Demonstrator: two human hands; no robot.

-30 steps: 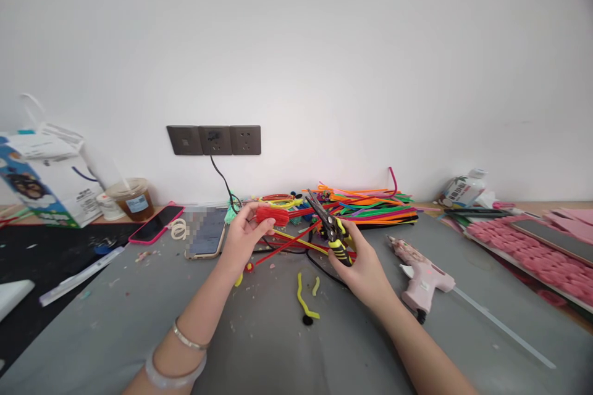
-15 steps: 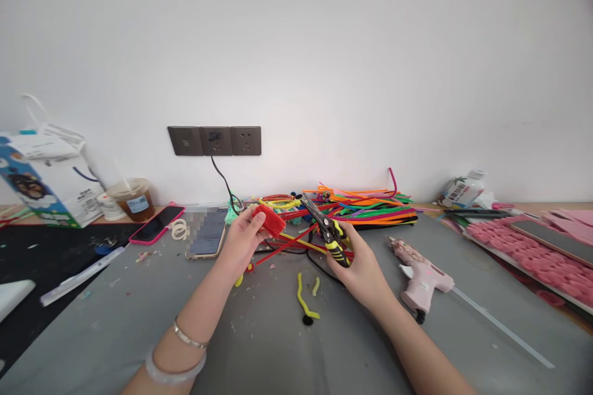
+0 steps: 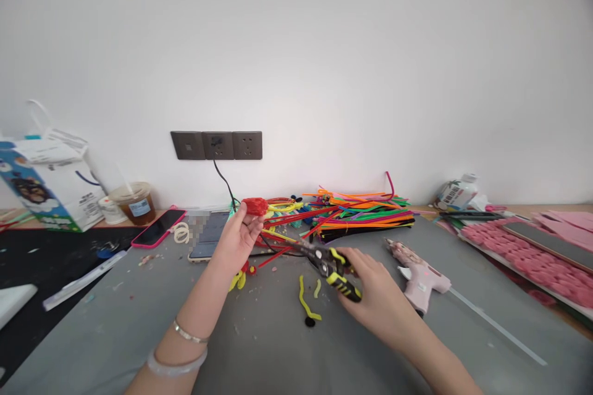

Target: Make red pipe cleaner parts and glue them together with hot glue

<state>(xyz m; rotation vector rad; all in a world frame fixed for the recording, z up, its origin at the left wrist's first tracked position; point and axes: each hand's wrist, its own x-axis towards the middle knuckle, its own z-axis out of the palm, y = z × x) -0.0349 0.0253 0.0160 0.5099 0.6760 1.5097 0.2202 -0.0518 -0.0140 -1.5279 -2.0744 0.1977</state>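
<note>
Pinched in my left hand (image 3: 238,239) is a fuzzy red piece (image 3: 255,206) that looks made of pipe cleaner, raised above the table's back part. My right hand (image 3: 368,281) grips black-and-yellow pliers (image 3: 327,259); their jaws point left, below the red piece and apart from it. Behind both hands lies a pile of coloured pipe cleaners (image 3: 365,213), with red ones reaching left toward my left hand. A bent yellow pipe cleaner (image 3: 303,299) and a black disc (image 3: 310,322) rest on the grey table between my forearms. Yellow loops (image 3: 238,279) show beside my left wrist.
A pink glue gun (image 3: 419,274) with a long glue stick lies to the right. Far right is a bumpy pink mat (image 3: 523,253). On the left are a pink-cased phone (image 3: 159,227), a drink cup (image 3: 139,203) and a carton (image 3: 60,182). A black cable (image 3: 223,180) hangs from the wall socket.
The red piece has turned and moved slightly up and left in my left hand. My right hand has moved down and right, and the pliers have swung from pointing up to pointing left.
</note>
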